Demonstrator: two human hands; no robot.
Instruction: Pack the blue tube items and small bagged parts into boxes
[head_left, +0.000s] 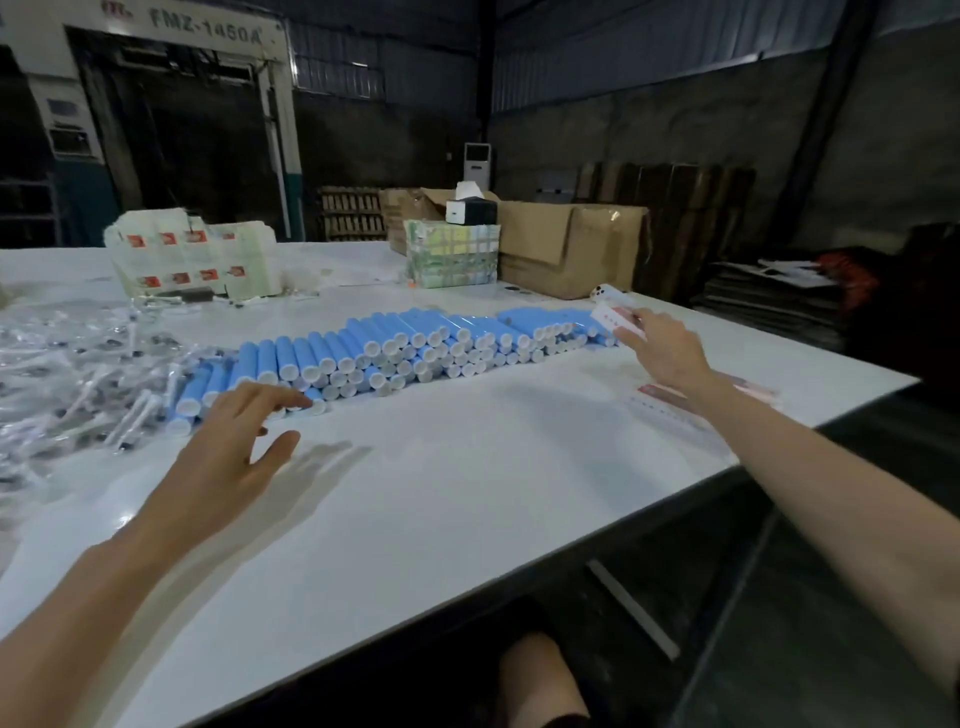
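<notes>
White table (467, 467), left hand (228, 441) spread wide with fingertips (304, 400) on blue tubes (415, 343), right hand (670, 353) pinched around a red-and-white carton (613, 317).

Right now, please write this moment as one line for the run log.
left hand: open, fingertips at blue tubes | right hand: holds flat carton | bagged parts: heaped left of tubes

The left forearm (104, 597) and right forearm (831, 467) are bare up to the frame edge. The left grip (234, 447) and right grip (660, 353) are bare too. A bare knee (540, 680) shows low down.
</notes>
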